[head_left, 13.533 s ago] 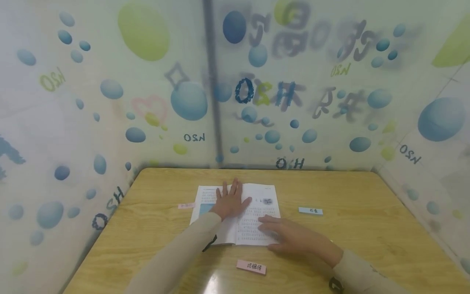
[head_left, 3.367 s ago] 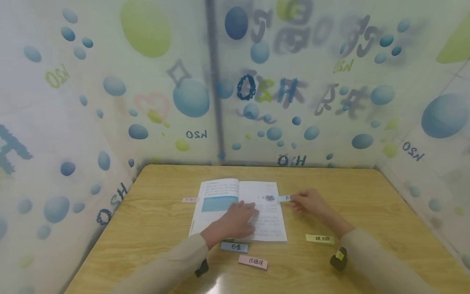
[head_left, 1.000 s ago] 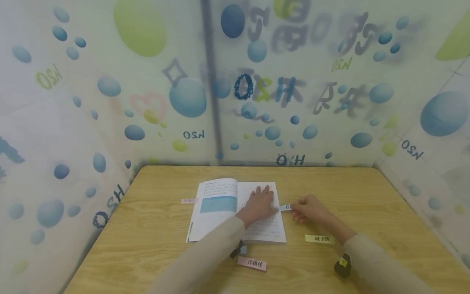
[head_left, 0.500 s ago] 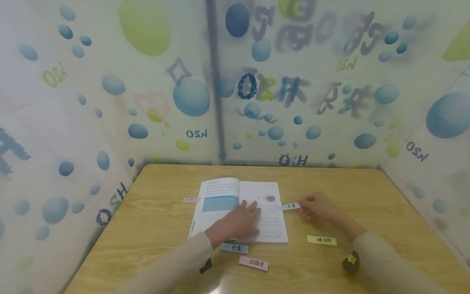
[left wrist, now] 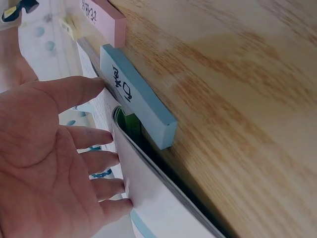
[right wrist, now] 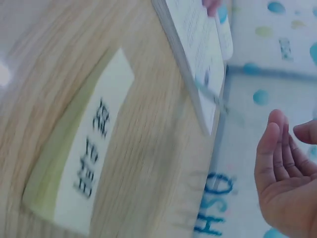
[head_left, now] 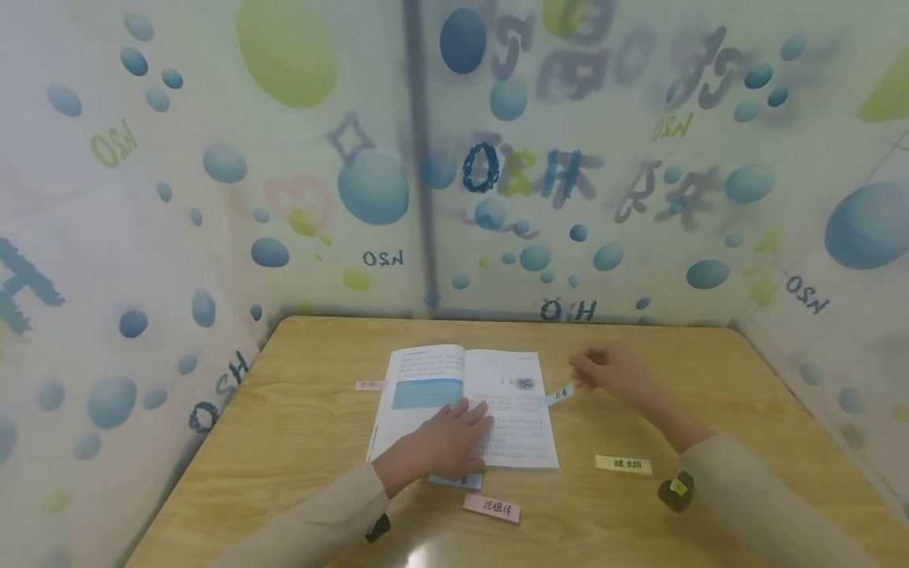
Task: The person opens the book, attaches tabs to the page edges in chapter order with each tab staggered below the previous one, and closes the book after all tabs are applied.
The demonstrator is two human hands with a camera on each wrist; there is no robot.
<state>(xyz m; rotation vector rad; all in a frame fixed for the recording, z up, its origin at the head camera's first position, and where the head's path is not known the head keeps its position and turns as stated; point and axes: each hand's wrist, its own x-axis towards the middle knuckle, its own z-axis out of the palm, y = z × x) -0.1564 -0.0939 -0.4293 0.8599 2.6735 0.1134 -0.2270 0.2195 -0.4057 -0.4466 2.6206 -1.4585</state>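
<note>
An open book point(head_left: 504, 442) lies on the table. My left hand point(head_left: 450, 442) rests with straight fingers on its lower middle; in the left wrist view the fingertips point(left wrist: 116, 210) meet the page. A blue sticky note point(head_left: 559, 396) juts from the book's right edge, tilted upward. My right hand point(head_left: 614, 379) is raised just beside that note. In the right wrist view its fingers point(right wrist: 277, 148) are loosely bent, the thumb apart, with nothing between them. A blue sticky note pad point(left wrist: 138, 99) lies at the book's lower edge, partly hidden by my left hand in the head view.
A pink sticky note pad point(head_left: 491, 508) lies below the book, and a yellow sticky note pad point(head_left: 622, 465) lies to the right. A pink sticky note point(head_left: 372, 386) projects from the book's left edge. A patterned wall point(head_left: 639, 237) stands behind the table.
My right hand has let go of the blue sticky note and risen. My left hand slid from the right page toward the lower middle. The blue pad was right of the book much earlier.
</note>
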